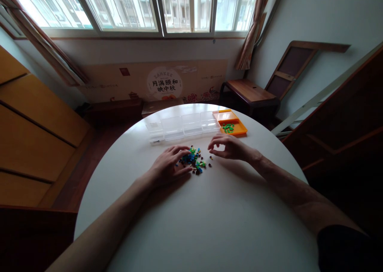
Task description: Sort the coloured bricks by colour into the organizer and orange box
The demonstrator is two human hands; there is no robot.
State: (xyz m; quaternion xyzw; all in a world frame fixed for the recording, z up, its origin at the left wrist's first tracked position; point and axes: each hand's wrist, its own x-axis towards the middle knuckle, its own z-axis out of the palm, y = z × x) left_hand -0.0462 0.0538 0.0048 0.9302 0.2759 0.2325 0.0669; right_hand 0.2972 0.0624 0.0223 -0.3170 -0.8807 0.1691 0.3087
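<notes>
A loose pile of small building-brick pieces (191, 157), blue, green, yellow and dark brown, lies on the white round table (191, 216). My left hand (170, 162) rests at the pile's left side, its fingers spread and the fingertips touching or just over the pieces. To the right of the pile, my right hand (226, 146) hovers with thumb and forefinger curved and a small gap between their tips; I see nothing held there. A few stray pieces lie just below those fingertips. Behind my right hand, an orange tray (241, 127) has several green pieces in its front compartment.
A clear plastic compartment box (173, 127) stands at the table's far side, against the orange tray's left. Beyond the table are a wooden stool (251, 90), a printed cardboard panel (131, 78) and windows. A dark wooden panel (335, 120) leans at the right.
</notes>
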